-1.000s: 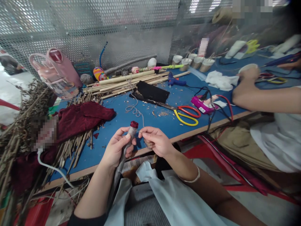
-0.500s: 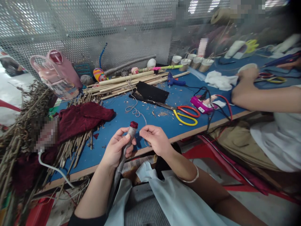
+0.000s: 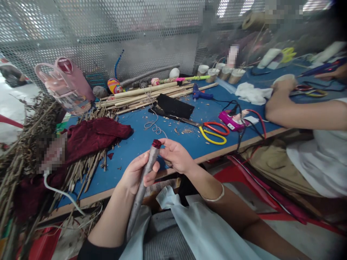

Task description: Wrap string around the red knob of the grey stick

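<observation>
My left hand (image 3: 139, 171) is closed around a grey-wrapped stick (image 3: 137, 202), which slants up from my lap with dark red fabric (image 3: 156, 143) at its top end. Right beside that end, my right hand (image 3: 175, 155) pinches a thin grey string (image 3: 155, 124); its fingertips are partly hidden behind the stick. The string lies in loops on the blue table beyond my hands. Scissors (image 3: 214, 131) with one red and one yellow handle rest to the right, their blades near a black cloth (image 3: 176, 106).
Dark red cloth (image 3: 97, 135) lies over dry stalks at left. Behind are wooden sticks (image 3: 146, 90), a blue glue gun (image 3: 202, 93) and a pink bottle holder (image 3: 73, 77). A purple power strip (image 3: 233, 119) with cords sits at right, near a co-worker's arm (image 3: 306, 112).
My right hand has moved left against the stick's top, drawing the string round behind it. The stick has turned slightly in my left hand, and more of its grey side shows.
</observation>
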A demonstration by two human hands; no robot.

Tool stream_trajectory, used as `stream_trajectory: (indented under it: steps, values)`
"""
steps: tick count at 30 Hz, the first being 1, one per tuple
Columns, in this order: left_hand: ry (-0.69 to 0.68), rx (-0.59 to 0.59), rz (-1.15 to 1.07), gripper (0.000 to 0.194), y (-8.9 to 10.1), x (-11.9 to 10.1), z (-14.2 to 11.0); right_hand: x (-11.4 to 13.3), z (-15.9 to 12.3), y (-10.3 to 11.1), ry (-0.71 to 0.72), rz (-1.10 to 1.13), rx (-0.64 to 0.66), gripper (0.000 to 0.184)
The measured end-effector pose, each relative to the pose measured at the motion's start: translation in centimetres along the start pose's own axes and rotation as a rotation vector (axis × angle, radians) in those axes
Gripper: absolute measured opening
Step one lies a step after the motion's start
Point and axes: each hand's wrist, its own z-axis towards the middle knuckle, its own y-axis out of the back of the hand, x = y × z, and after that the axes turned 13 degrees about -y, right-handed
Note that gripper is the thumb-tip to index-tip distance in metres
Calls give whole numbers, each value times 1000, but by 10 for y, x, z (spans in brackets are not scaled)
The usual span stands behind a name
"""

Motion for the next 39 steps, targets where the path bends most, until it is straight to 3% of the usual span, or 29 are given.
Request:
stream_trajectory:
  steps: [3,5,7,10,13,17,20,24,27,29,34,36,39]
  values:
    - [95,14,-25,33,-2,2,1,3,-1,2,-22,-1,151,49]
    - [66,-10,81,37,-6,3,1,2,-2,3,-7,9,135,43]
    - [-63,-138,332,39,-11,5,-1,-3,-2,3,30,35,37,36]
    - [-367,-375,854,35,-20,9,-5,-7,-1,-2,78,71,-92,28]
    - [-539,-408,1146,39,-25,14,-6,-5,-1,-8,118,59,-119,21]
    - [-460,-376,978,32,-21,11,-4,0,-2,-5,110,-4,-65,20]
    - [-290,-274,776,37,-17,1,-2,-1,-2,5,99,-34,-13,24]
    - [-165,-133,611,35,-14,-11,-1,0,-4,12,109,-57,22,34]
    - [-102,-76,557,35,-14,-11,1,2,-4,9,112,-84,-16,27]
    - [-142,-120,644,36,-16,-6,1,2,-3,5,116,-97,-70,24]
    - [-554,-399,1148,48,-17,13,-2,2,6,-3,104,-80,-108,28]
    - [-565,-406,1082,38,-17,13,-3,2,7,-1,104,-97,-81,28]
    - [-396,-306,776,37,-15,3,-3,3,5,6,104,-137,-28,29]
